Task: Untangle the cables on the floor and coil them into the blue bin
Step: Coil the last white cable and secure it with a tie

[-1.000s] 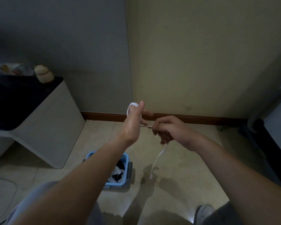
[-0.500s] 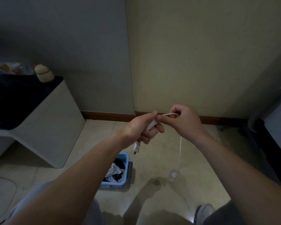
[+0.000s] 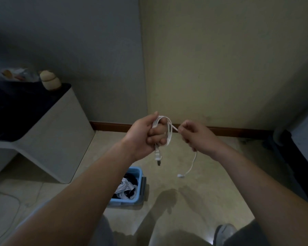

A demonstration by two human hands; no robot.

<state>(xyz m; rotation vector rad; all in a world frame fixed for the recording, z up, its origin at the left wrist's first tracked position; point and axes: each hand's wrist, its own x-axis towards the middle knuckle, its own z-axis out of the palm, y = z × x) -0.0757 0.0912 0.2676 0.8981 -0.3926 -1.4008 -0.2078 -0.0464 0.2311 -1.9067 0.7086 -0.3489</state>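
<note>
A thin white cable (image 3: 169, 134) is looped around the curled fingers of my left hand (image 3: 146, 137), held at chest height above the floor. One plug end hangs straight down below that fist. My right hand (image 3: 194, 137) pinches the same cable just to the right of the loop, and the loose tail drops from it to a small white connector hanging above the floor. The blue bin (image 3: 139, 192) stands on the floor below my left forearm, partly hidden by it, with white and dark cables lying inside.
A white cabinet (image 3: 57, 139) with a dark top and small objects stands at the left against the wall. Dark furniture (image 3: 295, 157) lines the right edge. A thin cable (image 3: 16, 197) runs over the tiles at lower left. My knees and a shoe show at the bottom.
A loop of the white cable now sits around my left fingers. My right hand has moved right and slightly down, and the hanging tail is shorter, its connector lifted off the floor.
</note>
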